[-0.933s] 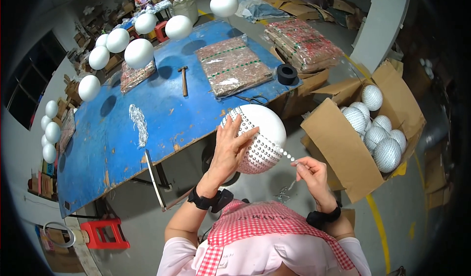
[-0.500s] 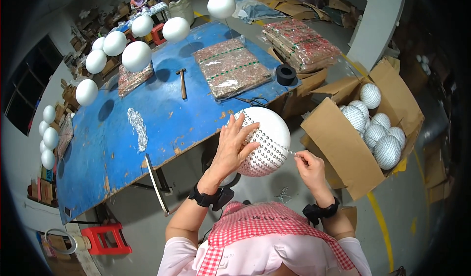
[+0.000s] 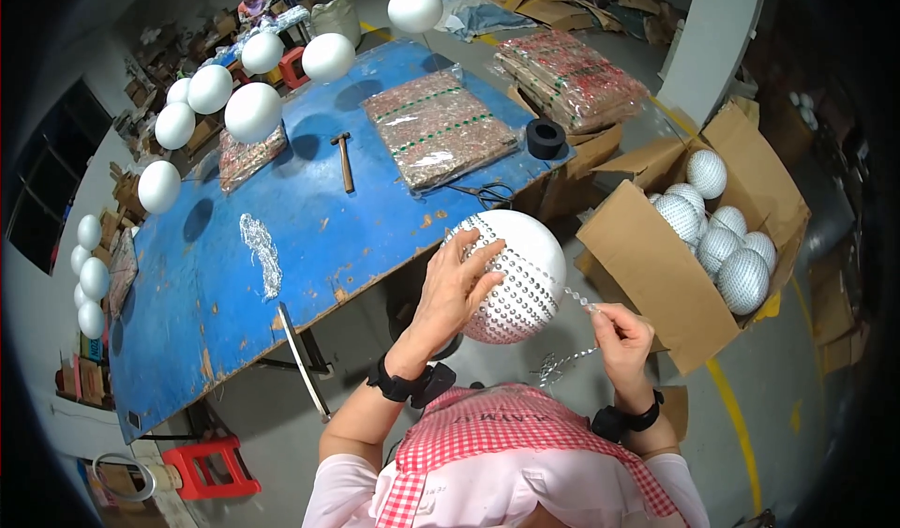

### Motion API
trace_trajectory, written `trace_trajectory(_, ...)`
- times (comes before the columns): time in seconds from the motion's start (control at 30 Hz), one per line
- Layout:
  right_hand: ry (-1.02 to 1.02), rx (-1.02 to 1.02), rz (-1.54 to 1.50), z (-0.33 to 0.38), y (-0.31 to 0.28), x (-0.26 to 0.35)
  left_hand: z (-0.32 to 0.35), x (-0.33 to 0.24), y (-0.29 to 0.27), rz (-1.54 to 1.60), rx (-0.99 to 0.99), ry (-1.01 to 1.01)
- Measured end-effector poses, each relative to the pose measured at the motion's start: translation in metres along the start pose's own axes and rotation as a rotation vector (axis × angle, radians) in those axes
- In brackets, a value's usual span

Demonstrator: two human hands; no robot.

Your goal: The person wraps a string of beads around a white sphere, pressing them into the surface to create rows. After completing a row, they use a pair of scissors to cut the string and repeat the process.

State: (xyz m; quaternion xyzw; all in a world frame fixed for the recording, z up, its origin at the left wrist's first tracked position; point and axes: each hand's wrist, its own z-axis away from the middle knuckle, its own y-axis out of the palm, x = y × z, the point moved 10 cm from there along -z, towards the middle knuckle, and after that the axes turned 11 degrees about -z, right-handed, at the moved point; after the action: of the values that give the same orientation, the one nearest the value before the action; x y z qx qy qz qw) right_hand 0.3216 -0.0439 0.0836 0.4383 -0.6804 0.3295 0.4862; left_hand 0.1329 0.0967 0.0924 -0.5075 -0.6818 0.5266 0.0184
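A large white ball [image 3: 532,237], partly covered with rows of small silvery beads or rhinestones, is in front of me by the table's near edge. My left hand [image 3: 448,294] lies on its left side, fingers spread and curved over the studded rows. To the right of the ball, my right hand [image 3: 626,342] pinches a thin silvery bead strand [image 3: 578,298] between thumb and fingers. A short length of the strand runs from the ball's right side to the pinch. Its loose end dangles below, bunched up. What supports the ball is hidden.
On the worn blue table [image 3: 309,200] are a hammer [image 3: 346,164], scissors [image 3: 483,193], black tape [image 3: 545,140], a silvery strand bundle [image 3: 261,256] and a plastic-wrapped pack [image 3: 439,132]. White balls [image 3: 253,113] stand along it. An open carton [image 3: 656,279] at right holds studded balls. A red stool [image 3: 212,467] stands lower left.
My right hand has moved right and slightly down, away from the ball, with more of the strand showing between them. The ball and my left hand have shifted slightly right.
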Motion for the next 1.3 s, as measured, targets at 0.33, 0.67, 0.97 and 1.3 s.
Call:
trace_trajectory(0.33,-0.224,0.053,0.218,-0.018,-0.009,0.001,-0.004,0.015,0.021,0.078,0.094,-0.14)
trace_trajectory(0.67,-0.257,0.271,0.233,-0.02,-0.002,-0.019,0.0,0.003,0.025,-0.011,0.109,-0.279)
trace_trajectory(0.97,-0.149,0.311,0.156,-0.023,-0.017,-0.034,0.019,-0.048,-0.014,-0.069,-0.336,-0.253)
trace_trajectory(1.3,-0.057,0.387,0.035,-0.021,-0.014,-0.051,0.028,-0.116,0.024,-0.424,-0.195,0.161)
